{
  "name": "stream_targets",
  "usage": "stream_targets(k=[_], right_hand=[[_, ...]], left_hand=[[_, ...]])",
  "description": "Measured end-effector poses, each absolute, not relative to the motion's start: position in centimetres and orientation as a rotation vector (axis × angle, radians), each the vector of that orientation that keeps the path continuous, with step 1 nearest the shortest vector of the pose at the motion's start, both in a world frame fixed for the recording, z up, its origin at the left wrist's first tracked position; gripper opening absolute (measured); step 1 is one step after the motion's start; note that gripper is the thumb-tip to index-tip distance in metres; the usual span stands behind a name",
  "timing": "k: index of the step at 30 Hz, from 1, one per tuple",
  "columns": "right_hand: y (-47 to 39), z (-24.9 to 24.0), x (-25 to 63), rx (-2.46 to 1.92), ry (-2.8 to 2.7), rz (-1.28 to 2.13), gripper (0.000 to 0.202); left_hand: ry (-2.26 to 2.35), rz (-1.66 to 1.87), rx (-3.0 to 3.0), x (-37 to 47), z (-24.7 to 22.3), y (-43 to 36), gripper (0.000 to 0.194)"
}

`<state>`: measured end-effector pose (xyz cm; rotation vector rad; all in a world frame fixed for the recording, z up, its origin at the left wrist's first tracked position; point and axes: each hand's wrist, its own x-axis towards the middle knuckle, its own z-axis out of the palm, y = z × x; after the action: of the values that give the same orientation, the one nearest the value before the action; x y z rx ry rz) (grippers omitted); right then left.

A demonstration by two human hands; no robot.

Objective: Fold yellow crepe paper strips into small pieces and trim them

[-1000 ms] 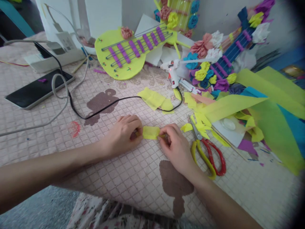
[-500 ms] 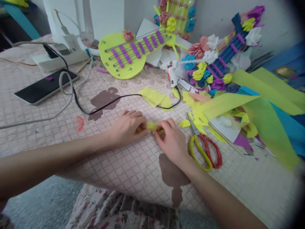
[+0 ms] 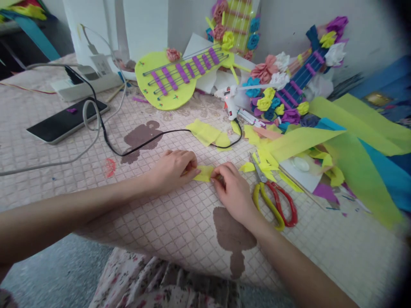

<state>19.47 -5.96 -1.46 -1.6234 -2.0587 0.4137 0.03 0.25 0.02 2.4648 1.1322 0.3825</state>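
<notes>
A small strip of yellow crepe paper (image 3: 204, 173) stretches between my two hands, just above or on the quilted cloth. My left hand (image 3: 175, 170) pinches its left end, fingers curled over it. At the other end, my right hand (image 3: 233, 188) grips the paper between thumb and fingertips. Both ends of the strip are hidden by my fingers. To the right of my right hand lie scissors (image 3: 272, 201) with one yellow and one red handle. Beyond my hands rest more cut yellow paper pieces (image 3: 205, 131).
A white glue gun (image 3: 231, 105) stands with its black cord (image 3: 141, 144) looping across the cloth. Paper guitars (image 3: 167, 81) lean at the back. A phone (image 3: 64, 122) and power strip (image 3: 83, 85) lie left; crepe paper sheets (image 3: 366, 171) heap on the right.
The yellow strip shows wider and flatter between my hands. My right hand's fingertips have shifted slightly along its end. The whole view has moved a little.
</notes>
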Motion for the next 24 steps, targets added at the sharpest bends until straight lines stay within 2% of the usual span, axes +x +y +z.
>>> stream_targets(k=[5, 18, 24], right_hand=[[-6.0, -1.5, 19.5, -1.623, -2.045, 0.409, 0.006], [-5.8, -1.4, 19.7, -1.575, -1.966, 0.445, 0.007], [-5.7, -1.3, 20.0, -1.539, -1.868, 0.445, 0.009]], left_hand=[[1.242, 0.294, 2.599, 1.3, 0.6, -0.2, 0.028], [0.853, 0.405, 2.174, -2.0, 0.6, 2.2, 0.016], [0.993, 0.469, 2.17, -1.4, 0.8, 2.4, 0.017]])
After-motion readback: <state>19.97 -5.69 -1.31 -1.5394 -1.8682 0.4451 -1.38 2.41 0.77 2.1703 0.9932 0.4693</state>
